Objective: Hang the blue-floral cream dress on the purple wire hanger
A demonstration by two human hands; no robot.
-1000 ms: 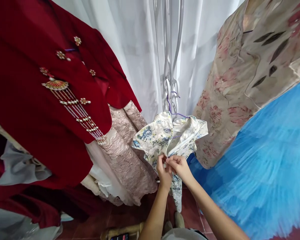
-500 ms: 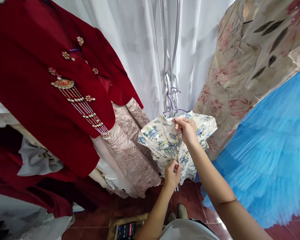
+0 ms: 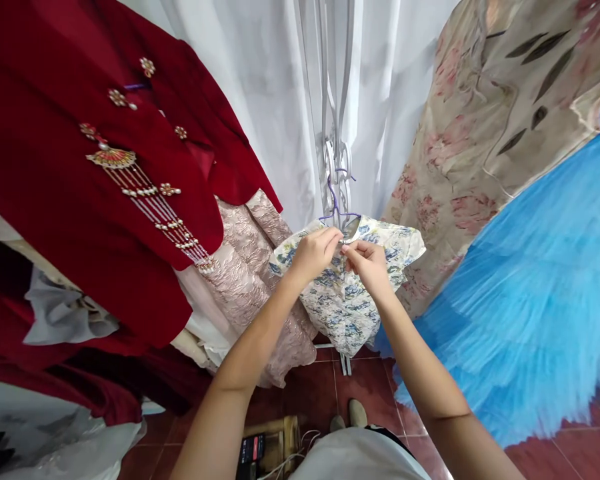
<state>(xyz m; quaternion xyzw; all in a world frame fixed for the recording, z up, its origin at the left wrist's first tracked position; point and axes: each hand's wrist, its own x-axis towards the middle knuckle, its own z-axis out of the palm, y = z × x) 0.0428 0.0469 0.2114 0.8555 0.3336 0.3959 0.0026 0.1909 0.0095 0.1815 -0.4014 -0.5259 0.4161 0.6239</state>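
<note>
A short-sleeved white blouse with blue flowers [image 3: 347,307] hangs on a purple hanger [image 3: 335,205] straight in front of me. At the front of its neckline my left hand [image 3: 316,253] and my right hand [image 3: 367,265] meet, fingertips almost touching. Each hand is closed in a pinch on the collar edge, one on either side of the front opening. What lies right between the fingertips is too small to make out. Below the hands the blouse front hangs down freely.
A red velvet jacket with beaded brooches [image 3: 180,173] and a pink brocade skirt [image 3: 260,280] hang at left. On the right are a floral beige dress [image 3: 445,153] and a blue tulle skirt [image 3: 520,287]. A white metal stand [image 3: 336,80] rises behind; a phone [image 3: 251,450] lies below.
My left hand has moved up from the lower front of the blouse to the neckline. My right hand stays at the collar, pinching near the left one.
</note>
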